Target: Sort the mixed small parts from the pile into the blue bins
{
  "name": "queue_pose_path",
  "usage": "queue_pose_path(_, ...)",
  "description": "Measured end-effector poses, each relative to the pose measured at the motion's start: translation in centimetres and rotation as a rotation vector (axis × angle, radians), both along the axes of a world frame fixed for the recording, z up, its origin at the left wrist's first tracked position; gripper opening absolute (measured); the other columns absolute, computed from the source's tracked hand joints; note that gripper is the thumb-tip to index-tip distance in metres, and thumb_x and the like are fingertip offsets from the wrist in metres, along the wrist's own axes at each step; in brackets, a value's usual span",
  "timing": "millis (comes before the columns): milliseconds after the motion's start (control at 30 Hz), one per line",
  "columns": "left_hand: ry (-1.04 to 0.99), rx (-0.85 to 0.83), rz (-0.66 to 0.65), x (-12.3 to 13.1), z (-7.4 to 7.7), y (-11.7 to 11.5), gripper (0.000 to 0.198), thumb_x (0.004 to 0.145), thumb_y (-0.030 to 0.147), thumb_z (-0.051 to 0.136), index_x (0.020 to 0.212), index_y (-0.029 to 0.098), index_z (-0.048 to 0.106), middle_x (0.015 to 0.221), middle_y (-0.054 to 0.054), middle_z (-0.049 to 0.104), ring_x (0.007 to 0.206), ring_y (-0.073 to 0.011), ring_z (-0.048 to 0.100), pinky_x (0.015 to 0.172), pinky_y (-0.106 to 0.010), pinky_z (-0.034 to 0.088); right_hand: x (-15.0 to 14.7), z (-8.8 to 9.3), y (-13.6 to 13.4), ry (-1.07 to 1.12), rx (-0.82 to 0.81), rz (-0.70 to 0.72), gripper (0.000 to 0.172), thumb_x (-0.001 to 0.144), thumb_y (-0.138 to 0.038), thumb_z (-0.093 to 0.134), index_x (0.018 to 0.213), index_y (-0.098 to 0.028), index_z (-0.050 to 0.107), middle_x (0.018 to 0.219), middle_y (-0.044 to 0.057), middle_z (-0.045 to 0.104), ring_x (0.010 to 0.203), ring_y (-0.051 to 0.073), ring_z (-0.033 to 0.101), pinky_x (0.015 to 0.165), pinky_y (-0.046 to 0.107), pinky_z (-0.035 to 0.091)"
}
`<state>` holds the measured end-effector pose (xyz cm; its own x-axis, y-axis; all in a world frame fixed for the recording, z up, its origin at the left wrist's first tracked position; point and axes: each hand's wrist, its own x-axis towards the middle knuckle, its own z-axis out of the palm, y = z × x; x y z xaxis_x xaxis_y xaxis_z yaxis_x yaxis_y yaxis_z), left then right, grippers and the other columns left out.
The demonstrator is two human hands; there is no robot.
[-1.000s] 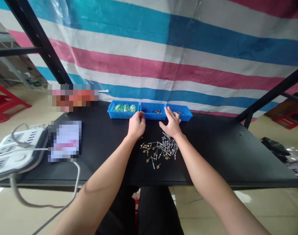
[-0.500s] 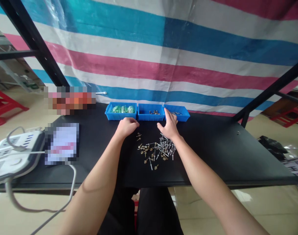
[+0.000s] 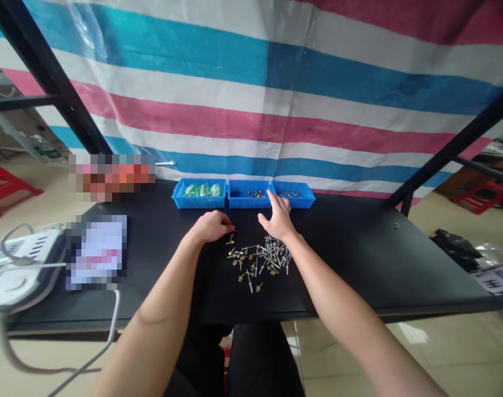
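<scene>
On the black table lies a pile of silver rivets [image 3: 276, 252] with brass-coloured screws [image 3: 239, 256] to its left. My left hand [image 3: 212, 226] is closed at the upper left of the screws, its fingertips pinched at a small screw. My right hand [image 3: 279, 219] is above the far side of the rivets with thumb and fingers apart, near the trays. Three blue trays stand in a row: the left tray [image 3: 199, 203] holds green and clear packets, the middle tray [image 3: 248, 203] some brass screws, the right tray [image 3: 303, 203] silver rivets.
A white power strip [image 3: 23, 270] with cables is at the left edge, beside a blurred flat object [image 3: 98, 248]. A striped sheet [image 3: 251, 121] hangs behind the table between black frame posts. One small piece [image 3: 396, 225] lies far right.
My left hand has moved down towards the small screws near it. My right hand stays spread near the right tray. The whole view has shifted slightly.
</scene>
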<state>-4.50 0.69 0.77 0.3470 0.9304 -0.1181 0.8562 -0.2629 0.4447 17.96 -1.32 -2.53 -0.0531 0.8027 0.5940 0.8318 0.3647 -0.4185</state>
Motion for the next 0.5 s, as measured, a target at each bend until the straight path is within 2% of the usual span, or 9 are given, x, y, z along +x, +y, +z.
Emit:
queue_pose_path(67,-0.059,0.026,-0.022,0.4,-0.2,-0.1,0.023,0.076,0.038,0.058,0.084,0.02,0.07,0.087,-0.006,0.071,0.081,-0.0217,0.064,0.07,-0.03,0.045,-0.1,0.2,-0.1,0.022,0.035,0.062,0.062,0.077,-0.027,0.056,0.137,-0.014,0.043,0.128,0.015,0.055,0.119,0.032,0.044,0.1,0.051,0.038)
queue_pose_path(167,-0.207,0.106,-0.056,1.4,-0.2,-0.6,0.018,0.078,0.032,0.056,0.085,0.018,0.066,0.081,-0.005,0.069,0.074,-0.0187,0.061,0.067,-0.028,0.044,-0.5,0.5,-0.5,0.074,0.032,0.229,0.044,0.078,-0.022,0.055,0.122,-0.018,0.055,0.104,0.009,0.067,0.103,0.025,0.055,0.095,0.042,0.044)
queue_pose_path(300,-0.458,0.26,-0.061,2.7,-0.4,-1.3,0.012,0.078,0.025,0.056,0.085,0.017,0.06,0.078,-0.003,0.067,0.07,-0.0154,0.058,0.066,-0.027,0.043,-1.4,0.9,-1.2,0.131,-0.117,0.415,0.03,0.078,-0.02,0.056,0.107,-0.019,0.062,0.077,0.001,0.069,0.075,0.017,0.061,0.078,0.032,0.049)
queue_pose_path(367,-0.537,0.312,-0.063,3.1,-0.6,-1.5,0.009,0.079,0.024,0.056,0.084,0.017,0.059,0.078,-0.002,0.067,0.07,-0.0146,0.059,0.068,-0.026,0.045,-1.7,1.0,-1.4,0.193,-0.183,0.446,0.033,0.077,-0.019,0.057,0.109,-0.018,0.061,0.081,0.002,0.071,0.071,0.016,0.062,0.072,0.03,0.049)
queue_pose_path(500,-0.631,0.373,-0.06,3.4,-1.1,-1.5,0.009,0.079,0.025,0.057,0.085,0.018,0.056,0.08,-0.002,0.065,0.073,-0.0148,0.06,0.07,-0.027,0.047,-1.9,1.1,-1.4,0.263,-0.202,0.467,0.042,0.073,-0.018,0.061,0.115,-0.017,0.061,0.099,0.007,0.07,0.079,0.016,0.061,0.069,0.029,0.048)
